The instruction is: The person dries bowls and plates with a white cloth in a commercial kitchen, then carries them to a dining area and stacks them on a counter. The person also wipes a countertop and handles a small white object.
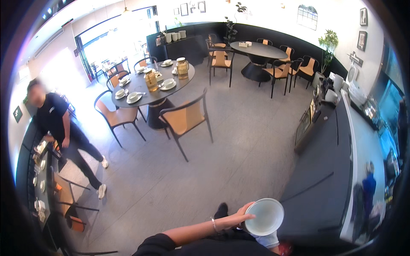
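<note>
My left hand (237, 218) grips the rim of a round white bowl (266, 215), thumb over the inner edge and fingers around the outside. The bowl is tilted so that its pale inside faces up to me, and nothing shows in it. A band circles my left wrist. Just under the bowl, at the bottom of the view, are a whitish cloth (268, 239) and a patch of red (285, 248). A bit of skin shows beside them, but my right hand is mostly hidden behind the bowl, and its hold cannot be made out.
A dark counter (323, 179) runs along my right. Ahead stand an oval table (137, 101) with tableware and two jugs, and a tan chair (185, 120). At left, a person in black (53, 112) stands by a set table (48, 192). Another oval table (259, 49) stands farther back.
</note>
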### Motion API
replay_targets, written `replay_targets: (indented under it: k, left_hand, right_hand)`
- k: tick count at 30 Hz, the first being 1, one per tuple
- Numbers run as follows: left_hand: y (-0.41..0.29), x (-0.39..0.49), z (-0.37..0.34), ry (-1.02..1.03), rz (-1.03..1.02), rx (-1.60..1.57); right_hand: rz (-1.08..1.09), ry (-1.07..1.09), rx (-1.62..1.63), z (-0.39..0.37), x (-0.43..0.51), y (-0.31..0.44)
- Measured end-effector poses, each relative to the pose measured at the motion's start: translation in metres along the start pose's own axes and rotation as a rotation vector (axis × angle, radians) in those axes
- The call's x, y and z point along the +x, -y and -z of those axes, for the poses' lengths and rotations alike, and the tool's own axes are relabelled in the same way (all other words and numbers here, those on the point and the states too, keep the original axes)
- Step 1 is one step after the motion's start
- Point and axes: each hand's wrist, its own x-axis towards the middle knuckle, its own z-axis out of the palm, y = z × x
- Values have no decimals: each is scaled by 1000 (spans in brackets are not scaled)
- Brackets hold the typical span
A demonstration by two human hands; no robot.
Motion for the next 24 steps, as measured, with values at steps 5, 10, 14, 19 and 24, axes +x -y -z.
replay_targets:
  k: [5, 10, 14, 19, 24]
  left_hand:
    - [-66, 54, 112, -87, -158, 45]
    - [-139, 76, 204, -252, -203, -134]
    - [-195, 113, 275, -333, -275, -154]
    - [-271, 198, 381, -323, -202, -147]
    - [-382, 304, 458, -121, -196, -48]
  right_hand:
    - [-160, 59, 258, -40, 142, 34]
    - [-123, 312, -42, -140, 280, 91]
    - [194, 454, -461, -158, 408, 81]
    - [-46, 366, -258, -197, 535, 129]
    - [-55, 164, -182, -191, 642, 182]
